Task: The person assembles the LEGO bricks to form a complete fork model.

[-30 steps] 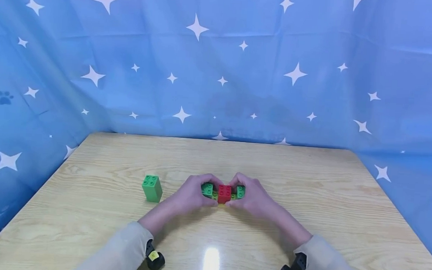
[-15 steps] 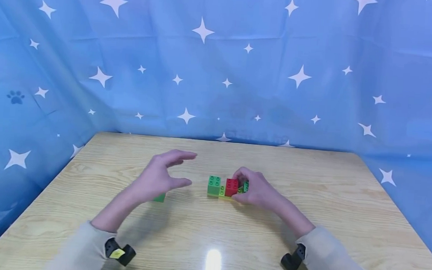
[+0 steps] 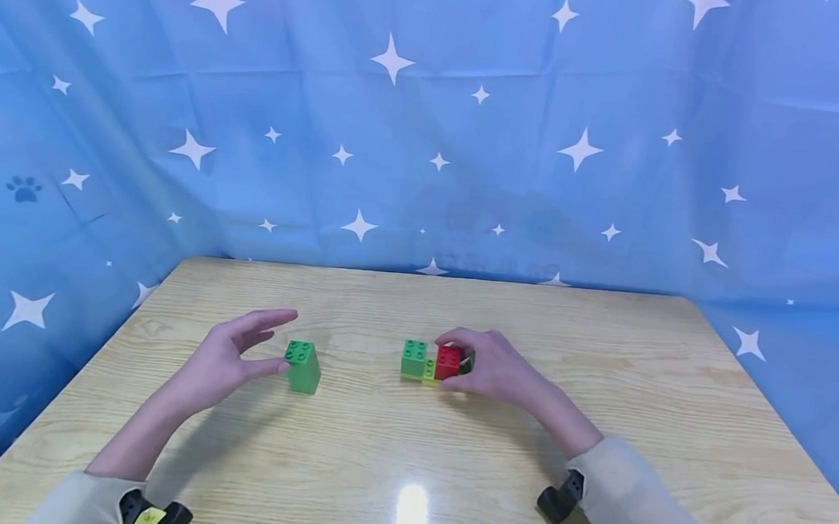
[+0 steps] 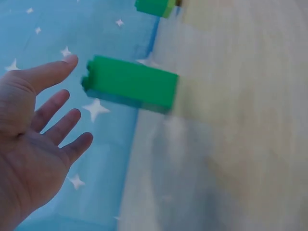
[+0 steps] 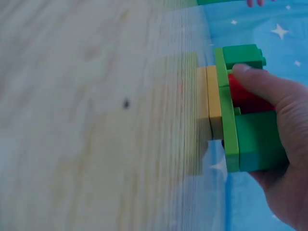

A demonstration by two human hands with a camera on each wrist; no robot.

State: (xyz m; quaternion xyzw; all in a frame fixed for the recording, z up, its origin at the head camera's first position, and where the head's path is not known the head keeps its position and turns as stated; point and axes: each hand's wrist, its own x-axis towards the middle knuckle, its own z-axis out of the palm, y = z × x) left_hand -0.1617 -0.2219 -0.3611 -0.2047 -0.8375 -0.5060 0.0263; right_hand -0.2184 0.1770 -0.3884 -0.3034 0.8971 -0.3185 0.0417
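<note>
A tall green toy brick [image 3: 304,374] stands upright on the table to the left. Beside it my left hand [image 3: 221,366] hovers with thumb and fingers spread, holding nothing; in the left wrist view a gap shows between the thumb and the brick. My right hand [image 3: 503,367] grips the toy brick assembly at centre, its thumb lying along the red brick [image 5: 245,98]. On the lime-green base [image 5: 230,130] sit the red brick and a green brick at either end, one being the left green brick [image 3: 413,359]. Yellow-orange bricks [image 5: 214,103] lie under the base. Fingers behind the assembly are mostly hidden.
The wooden table [image 3: 408,446] reaches back to a blue star-patterned curtain [image 3: 427,134]. Black cameras, such as the left wrist camera [image 3: 155,514], are strapped at both sleeve cuffs. Light glares on the table's front.
My left hand has let go of the assembly and moved left to beside the tall green brick. The right hand stays at the assembly, its fingers shifted slightly towards the red brick.
</note>
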